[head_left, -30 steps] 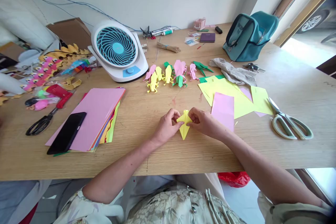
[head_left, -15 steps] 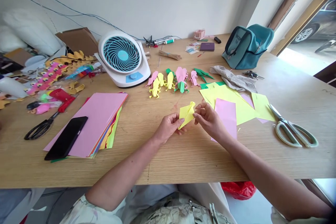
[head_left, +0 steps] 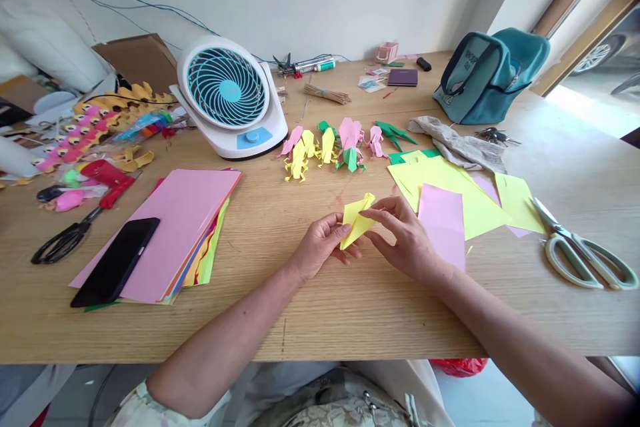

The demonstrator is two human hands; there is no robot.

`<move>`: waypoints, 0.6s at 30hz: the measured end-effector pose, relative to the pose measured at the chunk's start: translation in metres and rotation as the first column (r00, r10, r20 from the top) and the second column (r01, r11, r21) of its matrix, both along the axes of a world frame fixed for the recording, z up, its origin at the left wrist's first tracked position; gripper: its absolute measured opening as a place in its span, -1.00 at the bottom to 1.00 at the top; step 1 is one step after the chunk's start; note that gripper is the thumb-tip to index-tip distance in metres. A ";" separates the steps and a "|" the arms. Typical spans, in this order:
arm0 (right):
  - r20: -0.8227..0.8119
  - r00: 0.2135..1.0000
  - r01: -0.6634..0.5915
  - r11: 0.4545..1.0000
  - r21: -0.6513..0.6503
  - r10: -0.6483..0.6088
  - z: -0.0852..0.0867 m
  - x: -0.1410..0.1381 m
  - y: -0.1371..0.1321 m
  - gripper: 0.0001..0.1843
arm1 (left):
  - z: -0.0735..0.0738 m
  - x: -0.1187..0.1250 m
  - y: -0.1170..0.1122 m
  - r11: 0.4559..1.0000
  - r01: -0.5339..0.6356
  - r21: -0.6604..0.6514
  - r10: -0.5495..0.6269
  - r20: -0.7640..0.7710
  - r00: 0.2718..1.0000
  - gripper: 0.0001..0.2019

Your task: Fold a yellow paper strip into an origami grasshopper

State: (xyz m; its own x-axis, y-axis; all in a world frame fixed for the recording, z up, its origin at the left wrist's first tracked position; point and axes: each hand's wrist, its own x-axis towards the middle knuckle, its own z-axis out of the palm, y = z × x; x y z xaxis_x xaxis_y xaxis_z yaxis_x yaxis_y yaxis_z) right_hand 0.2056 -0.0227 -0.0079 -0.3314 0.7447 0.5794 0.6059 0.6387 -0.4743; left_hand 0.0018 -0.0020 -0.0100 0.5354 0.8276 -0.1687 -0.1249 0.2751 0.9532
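Paper (head_left: 353, 217), yellow and folded, is pinched in my left hand (head_left: 320, 245) above the table (head_left: 250, 320), apparently to steady it while my right hand (head_left: 404, 240), thumb and forefinger parted without closing, meets its right side.

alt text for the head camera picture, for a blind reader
A person's left hand holds a folded yellow paper at a wooden table, with the right hand at its edge. Behind them are small pink, yellow and green paper figures and a fan; a phone on stacked coloured paper lies to the left, pale-handled scissors to the right.
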 end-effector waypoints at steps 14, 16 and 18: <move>-0.020 0.999 -0.049 0.999 0.020 0.049 0.005 0.000 -0.001 -0.69 | -0.007 0.000 -0.004 0.994 0.098 0.051 -0.102 0.082 0.991 -0.52; -0.014 0.998 -0.068 0.997 0.022 0.068 0.005 0.000 -0.001 -0.68 | -0.008 -0.001 -0.004 0.992 0.105 0.070 -0.111 0.082 0.990 -0.49; -0.010 0.996 -0.091 0.996 0.024 0.091 0.007 0.001 0.000 -0.67 | -0.008 -0.001 -0.003 0.988 0.114 0.099 -0.123 0.084 0.989 -0.46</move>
State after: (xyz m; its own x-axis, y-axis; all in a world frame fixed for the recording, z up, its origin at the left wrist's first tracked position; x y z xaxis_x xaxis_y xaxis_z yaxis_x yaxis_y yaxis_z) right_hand 0.2061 -0.0231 -0.0014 -0.3910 0.6979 0.6001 0.5396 0.7020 -0.4648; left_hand 0.0006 -0.0053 -0.0175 0.6400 0.7673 -0.0405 -0.1824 0.2030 0.9620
